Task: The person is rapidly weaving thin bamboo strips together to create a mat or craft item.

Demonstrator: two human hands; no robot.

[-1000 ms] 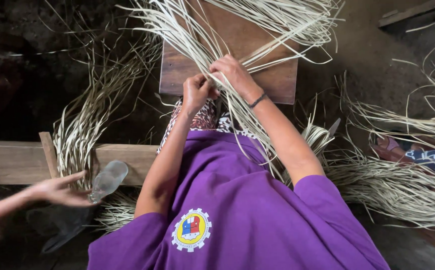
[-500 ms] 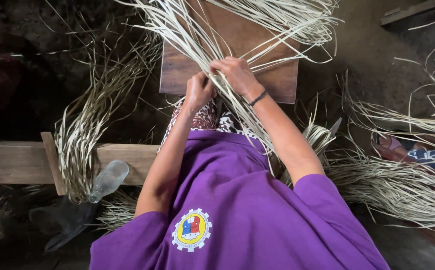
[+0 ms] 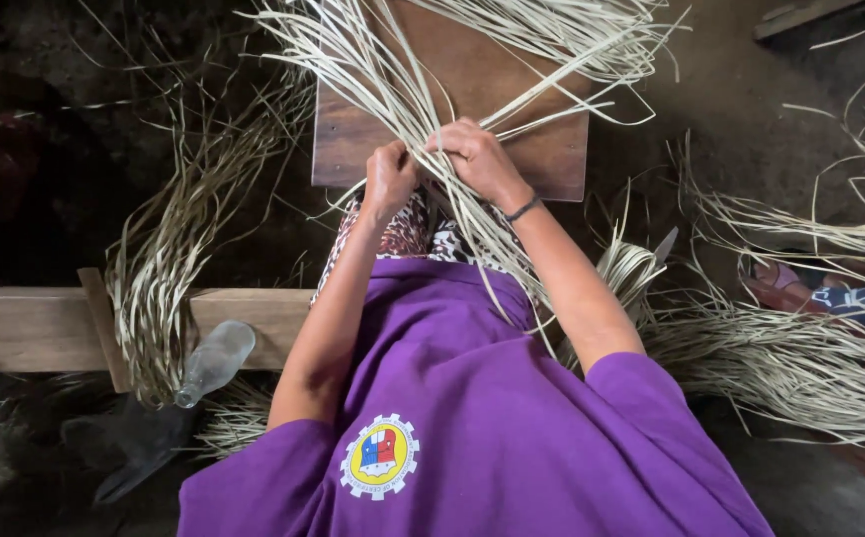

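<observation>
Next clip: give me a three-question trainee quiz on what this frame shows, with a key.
1. True or false: both hands grip the pale straw strips over the wooden board.
2. Which wrist wears a dark band?
A. the left hand's
B. the right hand's
C. neither
3. Fill in: the clear plastic bottle lies against the wooden ____, on the person's left.

Key
1. True: the two hands close on the strips where they meet at the board's near edge.
2. B: the band sits just behind the right hand.
3. Beam: the bottle rests tilted at its front edge, beside a hanging bundle of strips.
</observation>
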